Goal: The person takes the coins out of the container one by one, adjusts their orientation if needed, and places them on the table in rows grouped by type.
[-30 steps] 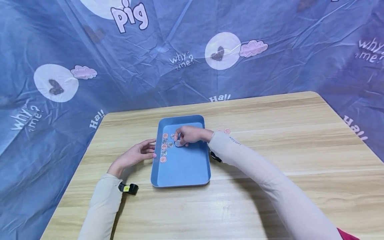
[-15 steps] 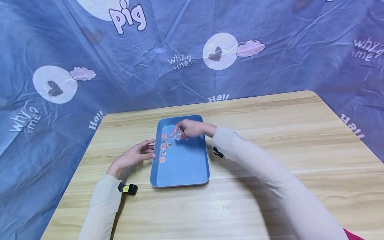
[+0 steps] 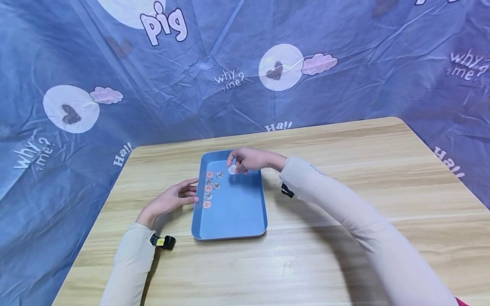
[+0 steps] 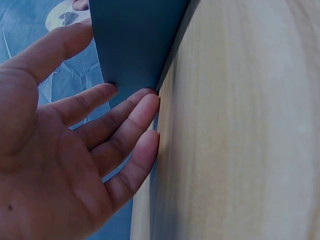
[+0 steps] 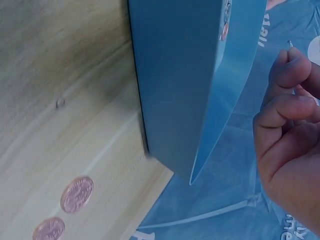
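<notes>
In the head view my right hand is over the far right part of a blue tray, pinching a silver coin between thumb and fingertips. Its curled fingers also show in the right wrist view, where the coin is hidden. A column of copper coins and silver coins lies along the tray's left side. Right of that column are two more silver coins, one nearer and one farther. My left hand touches the tray's left wall, fingertips low against its outer side, fingers loosely spread.
Two copper coins lie on the wooden table beyond the tray's right wall in the right wrist view; my right arm covers that area in the head view. A blue printed cloth hangs behind the table. Each wrist wears a black camera.
My right hand has moved away from me and slightly right with the silver coin, leaving the nearby coins in place. The left hand stays at the tray's wall.
</notes>
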Available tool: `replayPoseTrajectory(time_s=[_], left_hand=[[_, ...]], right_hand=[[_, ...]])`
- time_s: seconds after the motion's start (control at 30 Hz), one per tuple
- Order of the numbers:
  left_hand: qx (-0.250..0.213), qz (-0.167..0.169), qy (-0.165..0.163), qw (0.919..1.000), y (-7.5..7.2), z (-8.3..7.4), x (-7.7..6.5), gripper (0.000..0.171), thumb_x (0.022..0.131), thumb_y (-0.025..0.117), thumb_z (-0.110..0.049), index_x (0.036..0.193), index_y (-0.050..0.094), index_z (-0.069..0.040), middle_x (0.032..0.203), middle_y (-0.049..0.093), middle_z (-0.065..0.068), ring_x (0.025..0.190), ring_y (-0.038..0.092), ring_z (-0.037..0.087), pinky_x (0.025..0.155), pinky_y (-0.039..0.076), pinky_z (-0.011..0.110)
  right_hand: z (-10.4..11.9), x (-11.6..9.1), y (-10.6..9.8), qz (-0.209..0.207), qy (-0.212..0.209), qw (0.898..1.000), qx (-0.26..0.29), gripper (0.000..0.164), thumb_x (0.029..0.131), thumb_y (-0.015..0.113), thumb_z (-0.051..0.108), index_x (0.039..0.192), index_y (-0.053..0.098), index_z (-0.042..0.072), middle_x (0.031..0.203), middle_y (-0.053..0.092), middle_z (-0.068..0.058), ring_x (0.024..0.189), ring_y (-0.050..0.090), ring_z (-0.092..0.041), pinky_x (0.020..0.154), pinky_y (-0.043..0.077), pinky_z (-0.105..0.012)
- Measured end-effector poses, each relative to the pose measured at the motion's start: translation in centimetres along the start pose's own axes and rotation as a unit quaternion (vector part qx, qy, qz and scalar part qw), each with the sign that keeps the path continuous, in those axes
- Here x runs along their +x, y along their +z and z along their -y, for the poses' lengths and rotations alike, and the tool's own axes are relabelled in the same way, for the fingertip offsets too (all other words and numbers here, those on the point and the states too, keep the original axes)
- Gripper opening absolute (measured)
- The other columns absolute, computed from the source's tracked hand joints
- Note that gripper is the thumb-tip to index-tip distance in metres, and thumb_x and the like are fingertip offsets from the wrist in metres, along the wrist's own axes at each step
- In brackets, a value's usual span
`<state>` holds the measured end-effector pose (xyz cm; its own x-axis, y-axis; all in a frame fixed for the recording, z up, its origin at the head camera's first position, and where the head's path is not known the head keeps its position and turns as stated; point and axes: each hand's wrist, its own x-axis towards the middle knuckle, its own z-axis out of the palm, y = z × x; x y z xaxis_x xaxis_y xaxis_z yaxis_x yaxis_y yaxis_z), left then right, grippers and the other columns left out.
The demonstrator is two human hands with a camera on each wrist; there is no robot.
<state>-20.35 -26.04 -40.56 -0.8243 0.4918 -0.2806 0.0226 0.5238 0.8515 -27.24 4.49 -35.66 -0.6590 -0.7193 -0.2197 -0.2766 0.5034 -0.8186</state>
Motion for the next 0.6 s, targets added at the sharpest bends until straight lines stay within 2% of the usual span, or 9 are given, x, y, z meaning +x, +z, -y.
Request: replayPoseTrajectory(time_s=[0.1,0.33,0.47,0.6], left_hand=[[-0.002,0.000,-0.002,1.0000,0.0,0.0,0.0,0.076,0.092,0.066,-0.022,0.152,0.023,-0.002,0.142,0.045,0.028,0.129,0.048,0.040,0.107,0.045,0.043],[-0.001,0.004,0.005,1.0000,0.0,0.0,0.1,0.076,0.093,0.065,-0.022,0.152,0.022,0.000,0.142,0.045,0.028,0.129,0.047,0.040,0.106,0.046,0.041],[0.001,0.005,0.006,1.0000,0.0,0.2,0.0,0.076,0.093,0.064,-0.022,0.152,0.022,0.001,0.141,0.045,0.028,0.129,0.047,0.040,0.106,0.046,0.041],[0.001,0.003,0.006,1.0000,0.1,0.2,0.0,0.076,0.094,0.064,-0.023,0.152,0.022,0.000,0.140,0.045,0.028,0.129,0.048,0.040,0.106,0.046,0.040]], right_hand=[[-0.1,-0.4,-0.4,0.005,-0.006,1.000,0.002,0.022,0.091,0.055,-0.005,0.111,0.055,0.000,0.075,0.055,-0.008,0.062,0.052,-0.017,0.064,0.048,-0.036],[-0.3,-1.5,-1.4,0.001,0.003,1.000,-0.002,0.023,0.090,0.055,-0.006,0.112,0.056,0.001,0.078,0.056,-0.010,0.065,0.054,-0.025,0.069,0.051,-0.045],[-0.5,-1.8,-1.8,-0.003,0.008,1.000,-0.005,0.022,0.090,0.056,-0.005,0.111,0.057,0.001,0.077,0.057,-0.006,0.066,0.054,-0.027,0.070,0.052,-0.044],[-1.1,-2.3,-2.4,-0.008,0.014,1.000,-0.001,0.022,0.090,0.055,-0.005,0.111,0.056,0.001,0.076,0.056,-0.005,0.065,0.053,-0.024,0.069,0.052,-0.041]])
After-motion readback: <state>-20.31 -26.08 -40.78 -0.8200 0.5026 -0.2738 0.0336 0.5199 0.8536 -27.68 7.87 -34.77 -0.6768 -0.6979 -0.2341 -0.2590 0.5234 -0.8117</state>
